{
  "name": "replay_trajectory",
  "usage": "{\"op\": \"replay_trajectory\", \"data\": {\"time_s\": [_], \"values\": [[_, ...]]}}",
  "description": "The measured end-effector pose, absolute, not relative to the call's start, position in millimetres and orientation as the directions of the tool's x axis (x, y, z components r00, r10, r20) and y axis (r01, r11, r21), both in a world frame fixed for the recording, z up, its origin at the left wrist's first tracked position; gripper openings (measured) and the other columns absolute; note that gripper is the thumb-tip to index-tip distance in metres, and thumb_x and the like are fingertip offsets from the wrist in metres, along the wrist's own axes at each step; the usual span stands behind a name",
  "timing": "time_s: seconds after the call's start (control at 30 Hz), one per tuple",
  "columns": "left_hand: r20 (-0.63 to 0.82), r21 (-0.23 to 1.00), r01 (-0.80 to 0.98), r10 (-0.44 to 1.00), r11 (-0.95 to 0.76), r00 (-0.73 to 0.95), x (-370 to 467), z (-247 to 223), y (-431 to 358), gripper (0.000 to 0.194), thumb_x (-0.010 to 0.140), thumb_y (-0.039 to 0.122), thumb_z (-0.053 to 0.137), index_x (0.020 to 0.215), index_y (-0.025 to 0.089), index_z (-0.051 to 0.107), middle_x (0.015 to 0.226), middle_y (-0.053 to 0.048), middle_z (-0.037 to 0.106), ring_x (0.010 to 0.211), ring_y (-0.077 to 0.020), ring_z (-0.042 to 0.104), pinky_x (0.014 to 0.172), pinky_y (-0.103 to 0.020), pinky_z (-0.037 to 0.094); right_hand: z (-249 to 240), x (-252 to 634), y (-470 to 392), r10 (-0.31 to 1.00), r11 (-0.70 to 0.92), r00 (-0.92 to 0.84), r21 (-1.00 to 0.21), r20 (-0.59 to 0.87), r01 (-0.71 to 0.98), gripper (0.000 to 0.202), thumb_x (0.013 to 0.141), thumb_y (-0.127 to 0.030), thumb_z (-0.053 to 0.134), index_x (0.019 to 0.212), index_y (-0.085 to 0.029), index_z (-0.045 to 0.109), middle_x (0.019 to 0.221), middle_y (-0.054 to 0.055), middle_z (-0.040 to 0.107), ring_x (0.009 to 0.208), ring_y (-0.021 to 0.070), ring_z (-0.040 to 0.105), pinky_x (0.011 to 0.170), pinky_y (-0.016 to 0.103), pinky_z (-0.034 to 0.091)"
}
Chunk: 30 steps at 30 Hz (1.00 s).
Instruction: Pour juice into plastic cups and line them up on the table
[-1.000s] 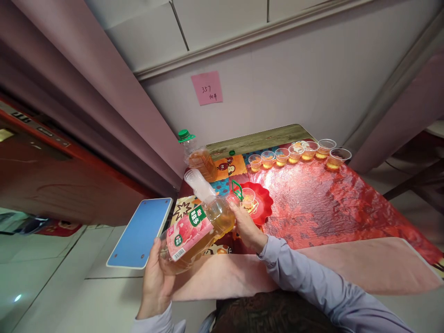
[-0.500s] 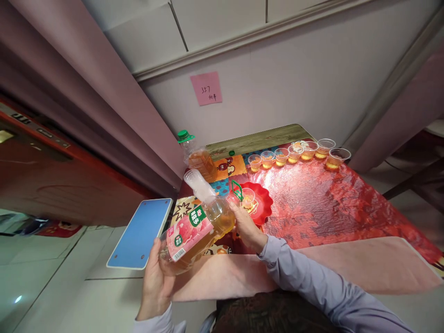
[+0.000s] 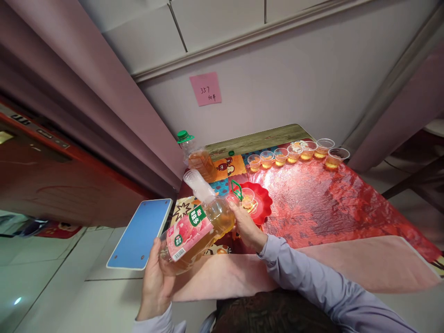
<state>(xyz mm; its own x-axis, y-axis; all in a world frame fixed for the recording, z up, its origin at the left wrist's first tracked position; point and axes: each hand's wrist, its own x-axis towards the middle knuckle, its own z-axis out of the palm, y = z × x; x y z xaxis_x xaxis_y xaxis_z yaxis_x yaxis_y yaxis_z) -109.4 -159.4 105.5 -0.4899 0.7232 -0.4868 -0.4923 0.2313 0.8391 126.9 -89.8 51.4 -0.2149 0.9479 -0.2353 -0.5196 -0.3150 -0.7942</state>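
A large clear juice bottle [image 3: 190, 231] with a pink and green label lies tilted across both my hands, its neck toward the right over the table. My left hand [image 3: 156, 277] supports its base end. Around the neck end, my right hand [image 3: 245, 225] is closed. Just past the neck, a clear plastic cup [image 3: 247, 199] stands on a red scalloped plate [image 3: 265, 203]; amber liquid shows in it. A green loop handle [image 3: 236, 190] rises beside the cup. Part of the bottle's mouth is hidden by my right hand.
Several clear cups [image 3: 280, 157] with amber liquid line the table's back. At back left stand a green-capped jug [image 3: 201, 164] and a stack of clear cups [image 3: 198, 184]. A green cap [image 3: 231, 153] lies behind. A blue board [image 3: 140, 233] sits left; a pink cloth [image 3: 367, 266] covers the front edge.
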Motion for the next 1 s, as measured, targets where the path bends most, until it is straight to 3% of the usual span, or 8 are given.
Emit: {"op": "replay_trajectory", "data": {"time_s": [0.13, 0.6, 0.7, 0.8, 1.0], "values": [[-0.484, 0.843, -0.489, 0.713, 0.224, -0.508, -105.4, 107.9, -158.9, 0.034, 0.107, 0.037, 0.056, 0.113, 0.014, 0.08, 0.101, -0.012, 0.085, 0.094, -0.0286, 0.083, 0.083, -0.043, 0.069, 55.2, 127.8, -90.3, 0.914, -0.406, -0.252, -0.716, -0.319, -0.567, 0.062, 0.082, -0.08, 0.075, 0.112, -0.026, 0.077, 0.102, 0.007, 0.084, 0.093, 0.0283, 0.081, 0.076, 0.04, 0.066], [-0.49, 0.841, -0.484, 0.72, 0.243, -0.491, -106.7, 106.4, -159.1, 0.036, 0.108, 0.037, 0.053, 0.113, 0.013, 0.08, 0.094, -0.012, 0.085, 0.081, -0.0265, 0.082, 0.079, -0.042, 0.069, 57.2, 129.2, -90.8, 0.901, -0.433, -0.272, -0.709, -0.337, -0.557, 0.062, 0.083, -0.078, 0.074, 0.113, -0.024, 0.077, 0.105, 0.008, 0.084, 0.097, 0.0286, 0.081, 0.074, 0.037, 0.064], [-0.487, 0.845, -0.47, 0.731, 0.255, -0.479, -108.6, 103.2, -158.8, 0.037, 0.107, 0.039, 0.055, 0.118, 0.013, 0.08, 0.094, -0.011, 0.085, 0.091, -0.0296, 0.083, 0.084, -0.045, 0.069, 57.2, 129.3, -91.2, 0.903, -0.429, -0.267, -0.709, -0.336, -0.559, 0.064, 0.082, -0.079, 0.075, 0.115, -0.024, 0.077, 0.101, 0.007, 0.084, 0.092, 0.0275, 0.08, 0.072, 0.036, 0.064], [-0.476, 0.836, -0.501, 0.75, 0.224, -0.459, -107.1, 101.2, -157.9, 0.037, 0.106, 0.037, 0.056, 0.121, 0.014, 0.08, 0.111, -0.014, 0.085, 0.113, -0.0329, 0.08, 0.099, -0.049, 0.065, 58.8, 130.8, -91.0, 0.902, -0.431, -0.255, -0.723, -0.348, -0.54, 0.064, 0.083, -0.079, 0.073, 0.116, -0.024, 0.076, 0.098, 0.007, 0.083, 0.09, 0.0273, 0.079, 0.072, 0.037, 0.063], [-0.512, 0.79, -0.58, 0.732, 0.197, -0.449, -98.7, 88.0, -156.4, 0.04, 0.102, 0.037, 0.059, 0.135, 0.022, 0.077, 0.127, -0.011, 0.082, 0.138, -0.0361, 0.067, 0.113, -0.057, 0.056, 70.5, 137.4, -89.6, 0.967, -0.255, -0.118, -0.867, -0.226, -0.427, 0.05, 0.089, -0.071, 0.07, 0.111, -0.026, 0.073, 0.113, 0.007, 0.079, 0.107, 0.0291, 0.074, 0.086, 0.041, 0.062]]}}
